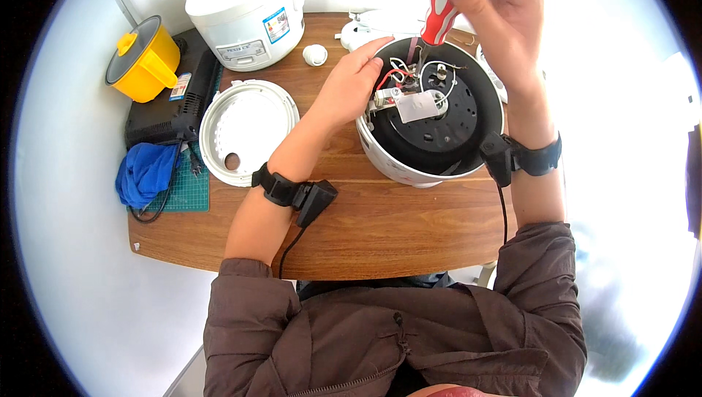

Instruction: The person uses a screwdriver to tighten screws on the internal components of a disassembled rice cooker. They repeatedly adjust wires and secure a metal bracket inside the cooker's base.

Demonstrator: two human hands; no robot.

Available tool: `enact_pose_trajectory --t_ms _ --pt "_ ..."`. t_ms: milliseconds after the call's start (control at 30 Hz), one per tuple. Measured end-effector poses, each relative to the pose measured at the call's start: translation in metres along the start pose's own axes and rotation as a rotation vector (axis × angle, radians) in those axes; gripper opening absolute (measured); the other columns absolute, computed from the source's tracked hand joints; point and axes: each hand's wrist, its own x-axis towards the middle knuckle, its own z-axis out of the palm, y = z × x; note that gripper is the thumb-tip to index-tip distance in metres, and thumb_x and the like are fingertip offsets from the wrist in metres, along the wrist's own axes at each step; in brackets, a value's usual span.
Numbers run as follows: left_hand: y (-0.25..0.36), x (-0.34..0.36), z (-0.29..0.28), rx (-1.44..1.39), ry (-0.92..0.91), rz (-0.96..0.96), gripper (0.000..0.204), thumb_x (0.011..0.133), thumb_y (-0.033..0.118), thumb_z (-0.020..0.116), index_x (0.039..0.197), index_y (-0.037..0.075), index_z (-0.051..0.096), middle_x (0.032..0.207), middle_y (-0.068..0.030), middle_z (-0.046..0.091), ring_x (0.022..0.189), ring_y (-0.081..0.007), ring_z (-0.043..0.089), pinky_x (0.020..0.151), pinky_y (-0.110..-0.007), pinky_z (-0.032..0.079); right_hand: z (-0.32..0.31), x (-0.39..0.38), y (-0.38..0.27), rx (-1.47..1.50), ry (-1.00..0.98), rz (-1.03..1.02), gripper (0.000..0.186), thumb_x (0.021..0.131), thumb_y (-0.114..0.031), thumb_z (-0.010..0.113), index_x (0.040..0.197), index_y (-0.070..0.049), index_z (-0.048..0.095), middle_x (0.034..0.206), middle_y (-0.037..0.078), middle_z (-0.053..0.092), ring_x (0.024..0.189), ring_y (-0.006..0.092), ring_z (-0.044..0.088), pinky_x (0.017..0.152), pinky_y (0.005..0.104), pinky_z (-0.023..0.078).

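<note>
The opened rice cooker shell (387, 163), white outside and black inside, stands on the table with its inner workings showing. Red and white wires, a pale flat plate (417, 107) and a black perforated disc (457, 115) are visible in it. My left hand (351, 82) is closed over the shell's left rim, with the thumb near the wires. In my right hand (504, 28) is a red and white screwdriver (437, 18), held above the shell's far side. Its shaft points down to the wires at the far inner wall; the exact spot its tip meets is too small to tell.
A white perforated round cover (248, 130) lies left of the shell. Behind it stand a white rice cooker (248, 20) and a small white cap (315, 55). Farther left are a yellow lidded pot (146, 61), a black device (157, 115), a blue cloth (146, 174) and a green cutting mat (191, 194).
</note>
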Motion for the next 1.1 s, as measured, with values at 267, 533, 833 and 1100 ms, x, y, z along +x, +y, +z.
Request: enact_pose_trajectory --t_ms 267,533,833,1100 --pt "0.0 0.001 -0.001 0.039 0.013 -0.004 0.043 0.107 0.005 0.041 0.148 0.001 0.052 0.128 -0.0087 0.068 0.112 -0.0126 0.064 0.099 -0.027 0.049 0.007 -0.001 -0.004 0.414 0.11 0.187 0.026 0.099 -0.011 0.068 0.122 -0.001 0.065 0.113 0.006 0.066 0.101 0.0124 0.062 0.089 0.0259 0.048" --pt "-0.006 0.003 -0.004 0.054 -0.009 0.036 0.042 0.108 0.007 0.042 0.148 -0.001 0.051 0.13 -0.0089 0.067 0.112 -0.013 0.064 0.099 -0.027 0.05 0.001 -0.001 0.0 0.363 0.044 0.142 0.038 0.089 -0.01 0.081 0.124 -0.002 0.068 0.11 0.006 0.069 0.1 0.0116 0.063 0.084 0.0263 0.053" --pt "-0.008 0.004 -0.004 0.095 -0.009 0.097 0.043 0.107 0.006 0.042 0.149 -0.001 0.05 0.13 -0.0092 0.067 0.112 -0.0131 0.064 0.099 -0.028 0.051 -0.003 -0.002 0.015 0.336 0.065 0.072 0.037 0.088 -0.008 0.082 0.122 0.0 0.069 0.106 0.008 0.068 0.098 0.015 0.066 0.082 0.0271 0.056" --pt "-0.009 0.004 -0.005 0.041 -0.004 0.026 0.043 0.107 0.006 0.042 0.149 0.0 0.05 0.128 -0.0088 0.067 0.109 -0.0125 0.065 0.096 -0.028 0.052 -0.008 0.0 0.014 0.639 -0.068 0.185 0.043 0.092 -0.015 0.08 0.129 -0.001 0.062 0.113 0.012 0.07 0.101 0.0155 0.068 0.082 0.0267 0.057"
